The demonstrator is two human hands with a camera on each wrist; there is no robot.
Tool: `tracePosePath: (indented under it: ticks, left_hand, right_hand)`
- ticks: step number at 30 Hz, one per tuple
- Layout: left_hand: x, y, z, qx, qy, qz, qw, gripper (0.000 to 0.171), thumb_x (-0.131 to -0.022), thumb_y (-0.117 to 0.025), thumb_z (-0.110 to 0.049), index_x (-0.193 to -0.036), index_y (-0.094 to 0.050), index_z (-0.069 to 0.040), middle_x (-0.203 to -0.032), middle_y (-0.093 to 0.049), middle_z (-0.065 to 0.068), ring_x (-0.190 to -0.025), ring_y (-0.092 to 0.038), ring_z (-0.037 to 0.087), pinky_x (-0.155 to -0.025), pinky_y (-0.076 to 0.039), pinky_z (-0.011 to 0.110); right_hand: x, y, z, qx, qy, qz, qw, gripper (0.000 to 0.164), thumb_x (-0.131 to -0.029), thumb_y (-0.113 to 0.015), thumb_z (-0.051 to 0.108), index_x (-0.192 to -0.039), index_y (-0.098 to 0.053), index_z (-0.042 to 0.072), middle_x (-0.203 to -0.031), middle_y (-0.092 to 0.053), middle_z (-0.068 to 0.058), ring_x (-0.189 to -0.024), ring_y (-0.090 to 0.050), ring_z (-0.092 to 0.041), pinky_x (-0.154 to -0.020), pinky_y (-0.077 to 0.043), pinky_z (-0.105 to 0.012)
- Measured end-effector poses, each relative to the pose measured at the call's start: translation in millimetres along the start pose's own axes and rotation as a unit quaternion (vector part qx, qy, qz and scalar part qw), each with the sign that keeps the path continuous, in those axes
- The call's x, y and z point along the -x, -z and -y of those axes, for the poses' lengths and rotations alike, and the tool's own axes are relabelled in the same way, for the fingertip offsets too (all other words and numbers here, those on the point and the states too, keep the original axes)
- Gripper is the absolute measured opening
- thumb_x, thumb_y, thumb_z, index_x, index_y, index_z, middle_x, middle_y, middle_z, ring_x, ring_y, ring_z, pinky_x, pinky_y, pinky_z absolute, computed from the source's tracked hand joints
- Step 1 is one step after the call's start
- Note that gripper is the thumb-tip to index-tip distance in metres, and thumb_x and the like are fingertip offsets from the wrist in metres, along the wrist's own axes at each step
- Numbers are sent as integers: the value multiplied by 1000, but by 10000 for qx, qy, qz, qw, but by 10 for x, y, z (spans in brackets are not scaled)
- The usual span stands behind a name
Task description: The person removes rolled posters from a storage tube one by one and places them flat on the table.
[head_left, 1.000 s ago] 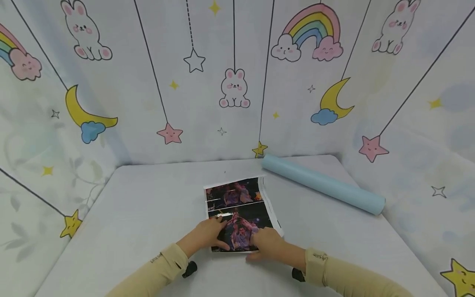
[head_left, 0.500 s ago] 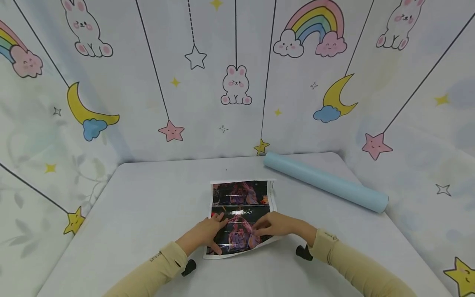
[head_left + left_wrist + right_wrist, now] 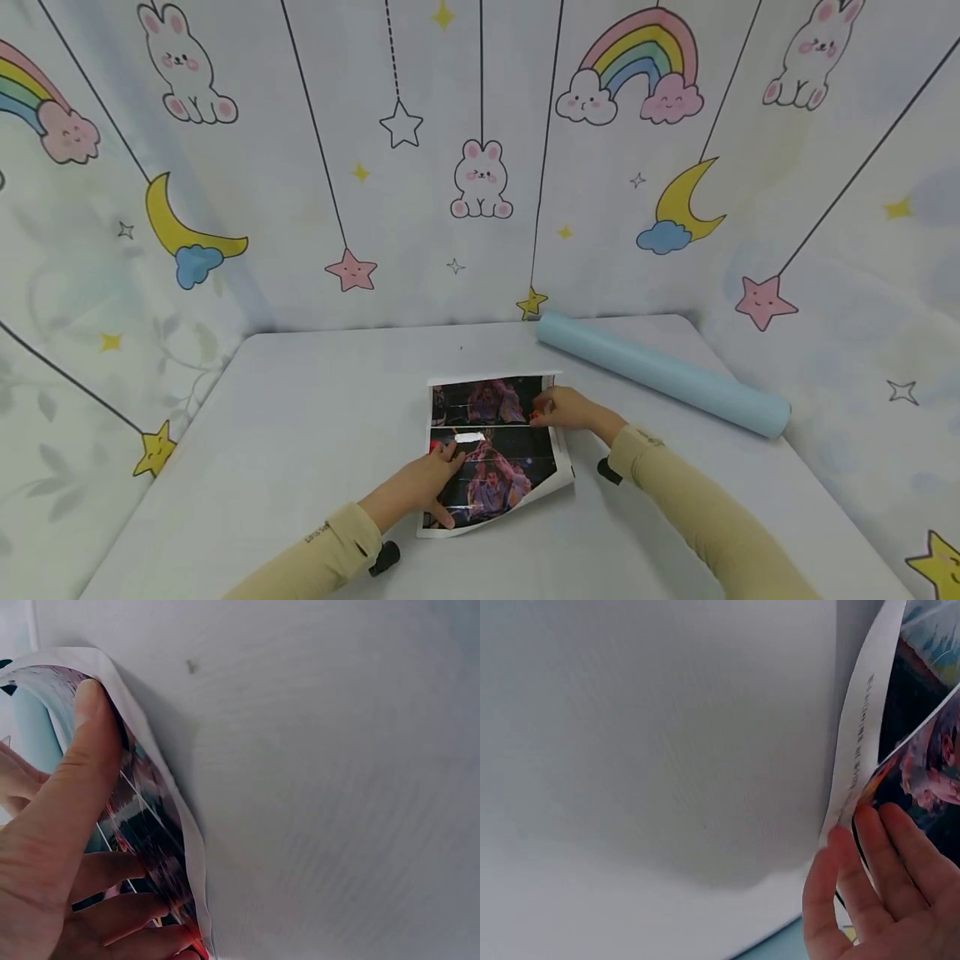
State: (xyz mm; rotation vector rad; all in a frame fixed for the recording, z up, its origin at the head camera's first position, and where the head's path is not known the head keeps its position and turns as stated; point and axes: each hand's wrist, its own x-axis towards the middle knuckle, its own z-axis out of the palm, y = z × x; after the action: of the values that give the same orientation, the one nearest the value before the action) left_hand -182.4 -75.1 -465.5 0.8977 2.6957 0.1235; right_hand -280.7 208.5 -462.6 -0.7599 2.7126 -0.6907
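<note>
A glossy photo poster (image 3: pixel 491 475) with white margins lies near the middle of the table; two dark stage-like pictures show, one above the other. My left hand (image 3: pixel 422 487) rests on its left side with fingers spread, and in the left wrist view the thumb (image 3: pixel 86 727) lies along the raised, curved margin. At the upper right edge, my right hand (image 3: pixel 570 411) pinches the margin between thumb and fingertips, as the right wrist view shows near the small printed text. The poster's lower right corner curls up off the table. Its underside is hidden.
A light blue roll (image 3: pixel 663 362) lies slantwise at the back right of the white table (image 3: pixel 322 417). Behind and to both sides hangs a curtain (image 3: pixel 420 225) printed with rabbits, stars and moons. Black wrist-camera mounts (image 3: pixel 385 557) sit under the forearms.
My right hand has moved from the poster's lower right part up to its upper right edge. The poster has turned slightly and its lower right corner has lifted. The left hand stays on it.
</note>
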Motion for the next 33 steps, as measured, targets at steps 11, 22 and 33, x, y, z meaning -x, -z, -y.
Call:
tracePosePath:
  ticks: [11,22,33]
  left_hand:
    - [48,-3,11,58,37,35,10000,99,-59,-80,-46,-138,-39,-2,-143,-31,21,-129,-31,40,-93,-42,44]
    - [52,-9,-1,223,21,74,9997,98,-59,-79,-46,-138,-39,-5,-144,-31,19,-129,-30,41,-93,-42,44]
    - [45,-23,-29,201,108,23,9997,98,-59,-80,-45,-138,-39,-4,-142,-31,22,-129,-31,40,-92,-43,44]
  right_hand:
    - [-245,-2,-17,1398,-1029,333,9843,101,-68,-76,50,-142,-29,1,-144,-27,-20,-128,-32,-37,-94,-31,-61]
    - [-349,32,-58,937,-1425,670,9831,115,-60,-81,47,-146,-17,5,-151,-11,-15,-136,-13,-34,-99,-10,-67]
    - [-352,61,-11,763,-1580,745,9817,114,-62,-82,43,-146,-15,5,-152,-8,-15,-136,-13,-35,-99,-5,-67]
